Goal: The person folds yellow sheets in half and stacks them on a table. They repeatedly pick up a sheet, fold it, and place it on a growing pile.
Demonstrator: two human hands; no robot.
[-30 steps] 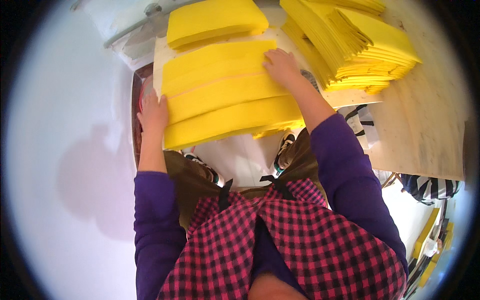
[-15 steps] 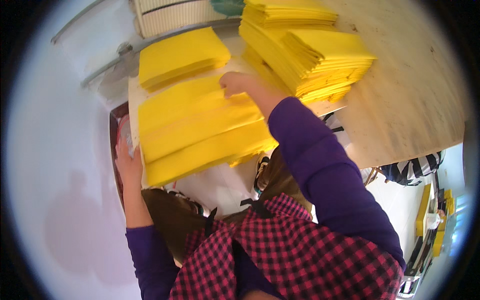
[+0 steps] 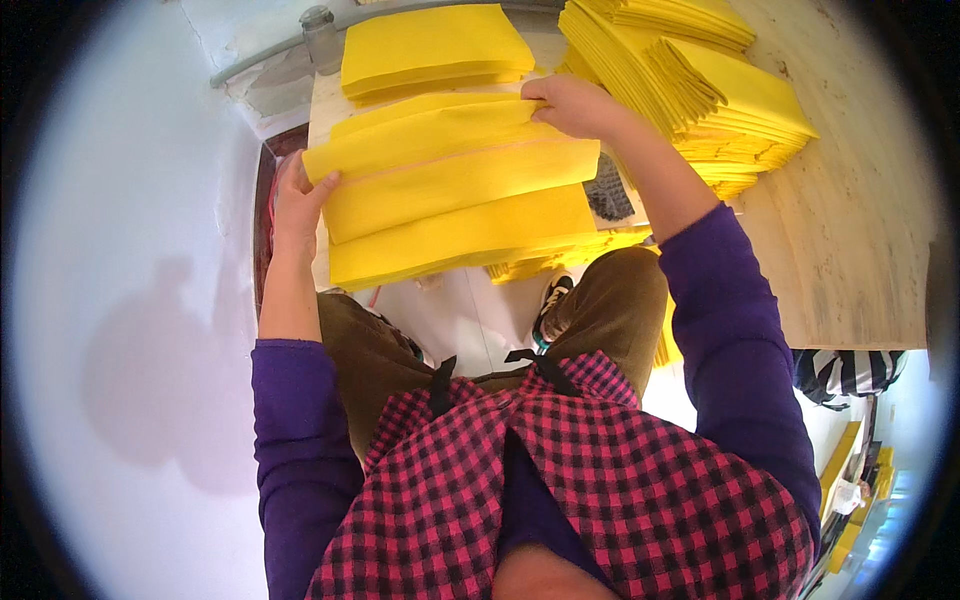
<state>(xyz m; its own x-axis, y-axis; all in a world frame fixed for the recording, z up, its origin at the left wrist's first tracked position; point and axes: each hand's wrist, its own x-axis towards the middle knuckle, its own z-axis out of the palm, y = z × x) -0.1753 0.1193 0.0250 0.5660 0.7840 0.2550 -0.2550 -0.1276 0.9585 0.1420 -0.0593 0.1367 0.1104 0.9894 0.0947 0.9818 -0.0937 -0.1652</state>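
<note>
In front of me on a pale tabletop lies a yellow felt-like sheet (image 3: 450, 185), with a fold or seam line running across it. My left hand (image 3: 300, 205) grips its left edge, the thumb on top. At its far right edge, my right hand (image 3: 580, 108) pinches the sheet between thumb and fingers. The strip of sheet between both hands is slightly raised. More layers of yellow material (image 3: 470, 240) lie on the near side, reaching the table's front edge. Behind the sheet rests a neat yellow stack (image 3: 435, 45).
A tall pile of folded yellow pieces (image 3: 690, 85) stands at the right on a wooden board (image 3: 850, 230). A small glass jar (image 3: 320, 42) is at the far left, near the wall (image 3: 130, 230). A dark textured patch (image 3: 608, 192) shows beside the sheet. A striped bag (image 3: 850, 375) lies lower right.
My left hand has gone from the table's left edge onto the sheet's left edge. My right hand has shifted to the sheet's far right edge, and the far strip is now raised.
</note>
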